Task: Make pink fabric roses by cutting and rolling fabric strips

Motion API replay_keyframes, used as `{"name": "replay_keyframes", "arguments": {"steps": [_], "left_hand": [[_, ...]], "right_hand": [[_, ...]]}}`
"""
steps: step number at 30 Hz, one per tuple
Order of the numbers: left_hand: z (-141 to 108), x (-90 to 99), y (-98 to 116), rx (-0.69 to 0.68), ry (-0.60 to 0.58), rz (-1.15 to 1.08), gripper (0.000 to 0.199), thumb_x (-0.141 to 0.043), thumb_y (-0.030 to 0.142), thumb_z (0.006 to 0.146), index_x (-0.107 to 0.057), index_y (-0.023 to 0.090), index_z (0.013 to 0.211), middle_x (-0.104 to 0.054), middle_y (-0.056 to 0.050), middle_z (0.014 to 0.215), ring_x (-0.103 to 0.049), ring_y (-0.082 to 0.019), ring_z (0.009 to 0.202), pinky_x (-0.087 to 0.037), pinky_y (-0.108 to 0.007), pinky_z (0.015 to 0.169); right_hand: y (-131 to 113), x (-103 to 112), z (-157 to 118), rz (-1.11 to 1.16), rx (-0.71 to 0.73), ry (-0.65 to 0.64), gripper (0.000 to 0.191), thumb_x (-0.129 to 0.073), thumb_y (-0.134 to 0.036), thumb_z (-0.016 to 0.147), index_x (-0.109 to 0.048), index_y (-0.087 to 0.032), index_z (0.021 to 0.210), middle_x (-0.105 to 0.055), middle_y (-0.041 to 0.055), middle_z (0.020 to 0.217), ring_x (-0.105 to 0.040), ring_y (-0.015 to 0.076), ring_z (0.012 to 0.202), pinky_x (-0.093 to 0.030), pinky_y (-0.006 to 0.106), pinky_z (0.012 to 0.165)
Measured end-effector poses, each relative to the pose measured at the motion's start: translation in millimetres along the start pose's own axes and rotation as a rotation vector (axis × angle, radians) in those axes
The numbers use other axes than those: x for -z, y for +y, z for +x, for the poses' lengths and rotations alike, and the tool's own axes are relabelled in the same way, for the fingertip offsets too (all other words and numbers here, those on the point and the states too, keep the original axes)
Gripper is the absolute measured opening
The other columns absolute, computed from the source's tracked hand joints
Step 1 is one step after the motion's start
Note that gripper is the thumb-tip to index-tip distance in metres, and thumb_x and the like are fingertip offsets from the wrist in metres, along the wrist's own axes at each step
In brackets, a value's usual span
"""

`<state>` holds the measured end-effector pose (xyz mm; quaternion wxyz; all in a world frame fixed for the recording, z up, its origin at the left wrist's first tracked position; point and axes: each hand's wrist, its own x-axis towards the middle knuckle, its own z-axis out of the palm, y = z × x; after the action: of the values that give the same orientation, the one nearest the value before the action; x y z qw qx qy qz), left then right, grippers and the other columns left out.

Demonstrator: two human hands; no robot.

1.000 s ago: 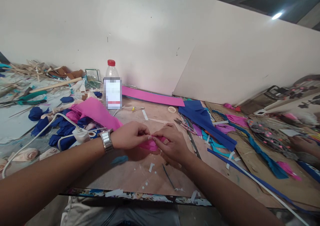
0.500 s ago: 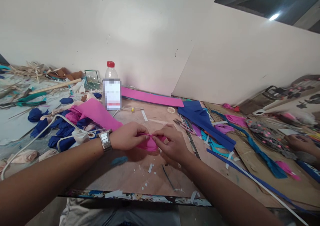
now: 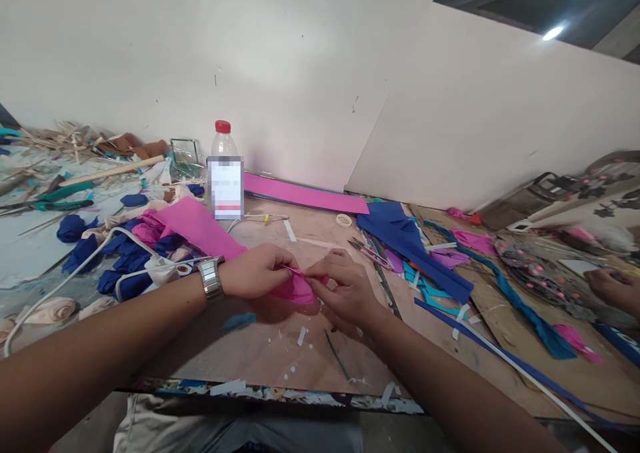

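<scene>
Both hands meet over the middle of the table, pinching one pink strip (image 3: 296,290). My left hand (image 3: 257,271), with a metal watch at the wrist, has thumb and fingers closed on the strip's left part. Opposite it, my right hand (image 3: 345,285) pinches the strip near its right end, fingers curled. A wider pink length (image 3: 200,226) runs from behind my left hand up to the left, over blue pieces. The strip hangs in a loose fold below the fingertips.
Bottle with red cap (image 3: 223,139) behind a blurred phone; pink band (image 3: 305,193) along the wall. Small scissors (image 3: 370,253), tape ring (image 3: 344,220) and blue fabric (image 3: 410,243) lie right. Blue rosettes (image 3: 125,259) and white cable (image 3: 60,286) are left. Another person's hand (image 3: 613,286) is far right.
The pink strip between my hands has opened into a wider slanting fold near my left fingertips. My hands have barely moved. The other person's hand has shifted slightly right.
</scene>
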<state>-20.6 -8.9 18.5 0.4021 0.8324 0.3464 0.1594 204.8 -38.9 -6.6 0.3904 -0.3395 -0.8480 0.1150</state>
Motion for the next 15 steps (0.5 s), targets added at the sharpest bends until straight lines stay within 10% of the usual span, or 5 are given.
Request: {"name": "replay_keyframes", "arguments": {"steps": [15], "left_hand": [[1.8, 1.2, -7.3, 0.004, -0.031, -0.108, 0.027, -0.041, 0.02, 0.079, -0.067, 0.015, 0.081, -0.059, 0.0, 0.074, -0.05, -0.015, 0.07, -0.039, -0.028, 0.067]], "right_hand": [[0.1, -2.6, 0.2, 0.012, 0.091, 0.062, 0.015, -0.07, -0.011, 0.086, -0.075, -0.025, 0.09, -0.078, -0.0002, 0.078, -0.069, 0.0158, 0.07, -0.045, 0.038, 0.079]]}}
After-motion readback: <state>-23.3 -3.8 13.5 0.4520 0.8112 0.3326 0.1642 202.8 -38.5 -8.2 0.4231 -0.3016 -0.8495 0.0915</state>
